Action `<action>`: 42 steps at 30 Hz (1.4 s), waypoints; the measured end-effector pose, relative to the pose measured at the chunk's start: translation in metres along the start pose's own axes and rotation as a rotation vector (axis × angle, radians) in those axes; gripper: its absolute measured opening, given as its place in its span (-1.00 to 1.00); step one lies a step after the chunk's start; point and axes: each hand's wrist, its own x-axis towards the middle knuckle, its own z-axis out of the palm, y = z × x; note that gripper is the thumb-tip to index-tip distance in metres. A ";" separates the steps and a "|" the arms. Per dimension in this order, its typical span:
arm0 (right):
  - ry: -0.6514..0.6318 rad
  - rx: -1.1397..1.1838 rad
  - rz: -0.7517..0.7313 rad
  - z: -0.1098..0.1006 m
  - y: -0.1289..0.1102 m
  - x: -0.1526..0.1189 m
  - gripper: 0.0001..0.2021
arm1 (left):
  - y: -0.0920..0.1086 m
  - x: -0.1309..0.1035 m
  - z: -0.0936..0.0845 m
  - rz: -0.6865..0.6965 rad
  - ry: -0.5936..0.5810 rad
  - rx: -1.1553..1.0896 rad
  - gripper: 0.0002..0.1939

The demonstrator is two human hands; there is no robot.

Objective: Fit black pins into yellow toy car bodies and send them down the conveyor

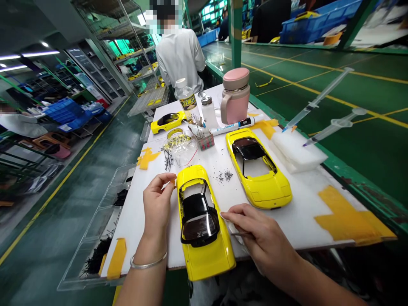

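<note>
A yellow toy car body (208, 259) with a black roof and dark windscreen lies at the front edge of the white work board (146, 182). Beside its left side is my left hand (158, 204), thumb and index finger pinched together near the rear corner; whatever they hold is too small to make out. At the car's right side my right hand (258, 231) is closed around a thin metal tool, with something white at the fingertips. A second yellow car body (267, 187) rests farther right, and tiny black parts (227, 175) lie between the two.
Behind are a third yellow body (167, 123), tape roll, clear bottle (188, 100), pink mug (237, 100), marker (236, 126) and metal block (206, 141). Two syringes stand in white foam (298, 151) at right. A clear tray (75, 267) borders the left; a person (180, 55) stands beyond.
</note>
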 end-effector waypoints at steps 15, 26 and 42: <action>0.370 -0.098 0.101 -0.036 0.028 0.223 -0.71 | 0.005 0.002 0.001 -0.020 -0.047 -0.079 -0.78; 0.047 -0.169 0.261 -0.045 -0.005 0.165 -0.67 | 0.010 0.000 0.001 -0.003 -0.047 -0.129 -0.77; -0.532 0.032 0.532 0.010 -0.005 0.093 -0.59 | -0.002 0.008 0.002 0.031 -0.027 -0.117 -0.75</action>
